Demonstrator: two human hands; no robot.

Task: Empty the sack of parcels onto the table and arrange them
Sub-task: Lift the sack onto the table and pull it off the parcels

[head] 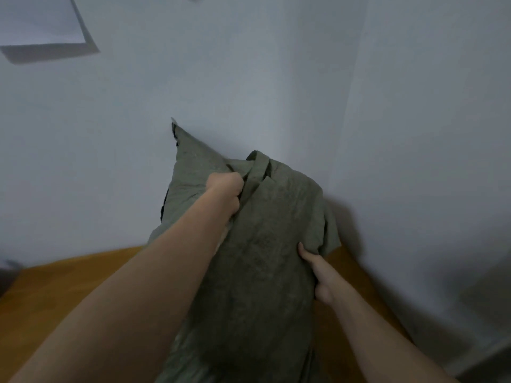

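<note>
The sack [257,258], soft and probably heavy, is gripped by left hand [225,193] at twelve o'clock, right hand [318,275] at three.

The bulky grey-green cloth sack [265,244] stands over the orange-brown wooden table [69,288], before the pale wall [276,78]. The left hand [225,193] grips its top; the right hand [318,275] holds its right side.
</note>
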